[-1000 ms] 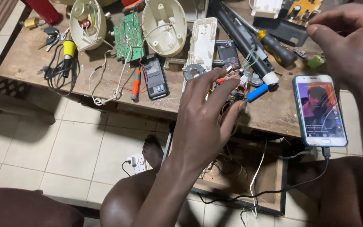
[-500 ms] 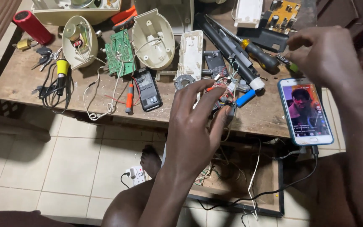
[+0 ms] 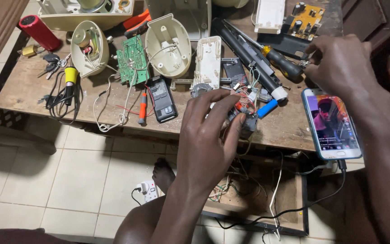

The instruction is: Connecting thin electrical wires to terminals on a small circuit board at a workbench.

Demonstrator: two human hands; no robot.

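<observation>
Two casings lie open beyond my left hand (image 3: pixel 206 140), whose fingertips pinch a small grey motor-like part with red wires (image 3: pixel 244 118); my right hand (image 3: pixel 339 68) grips a yellow-handled screwdriver (image 3: pixel 281 62). Reassembly remains, I judge.

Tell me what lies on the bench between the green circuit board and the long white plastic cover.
In the head view, a cream oval plastic shell lies between green circuit board and white cover.

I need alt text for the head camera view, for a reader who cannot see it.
A person's left hand pinches a small bundle of wired parts at the edge of a cluttered wooden workbench, while the right hand reaches near a yellow-handled screwdriver. A smartphone with a lit screen, a green circuit board and cream plastic housings lie around.
</observation>
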